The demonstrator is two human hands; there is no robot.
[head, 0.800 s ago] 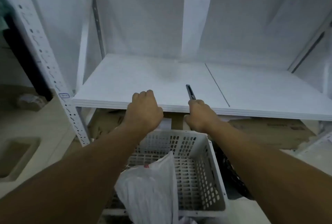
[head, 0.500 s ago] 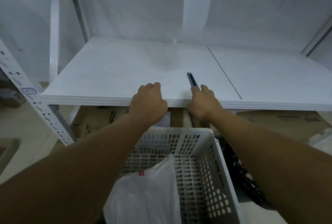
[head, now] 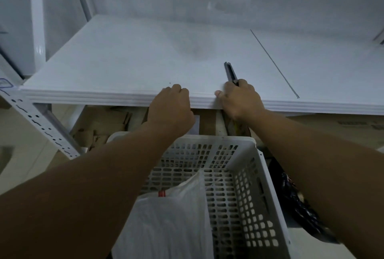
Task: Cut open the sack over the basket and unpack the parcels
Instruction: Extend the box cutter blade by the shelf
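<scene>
- Head view: since the earlier frames the right hand (head: pixel 241 100) has slid forward over the front edge of the shelf (head: pixel 124 61). It now covers the near end of the utility knife (head: pixel 230 71), which lay just beyond the fingertips before.
- Its fingers are curled over the knife's handle and the thumb sits at the shelf's lip. I judge this to be a grasp just taken, with the knife not yet lifted off the shelf.
- The knife's long axis runs away from the person, leaning slightly left. Its far end points to the back of the shelf and its near end is under the right hand. A thin seam (head: pixel 274 63) in the shelf board lies well to its right.
- The left hand (head: pixel 172 107) is clenched, with its knuckles on the shelf's front edge, just left of the right hand. No object shows in it, and it has kept this place.
- The sack (head: pixel 172 223), white plastic with a small red mark, stands in the white perforated basket (head: pixel 216 140). It is below and nearer to the person than both hands, between the forearms. What it holds cannot be seen.
- The coming move likely turns on this: the knife must come back and down from the shelf to the sack. The left forearm passes closer to the sack than the right.
- Flattened cardboard (head: pixel 108 119) lies under the shelf, and a dark bag (head: pixel 297 200) sits just right of the basket.
</scene>
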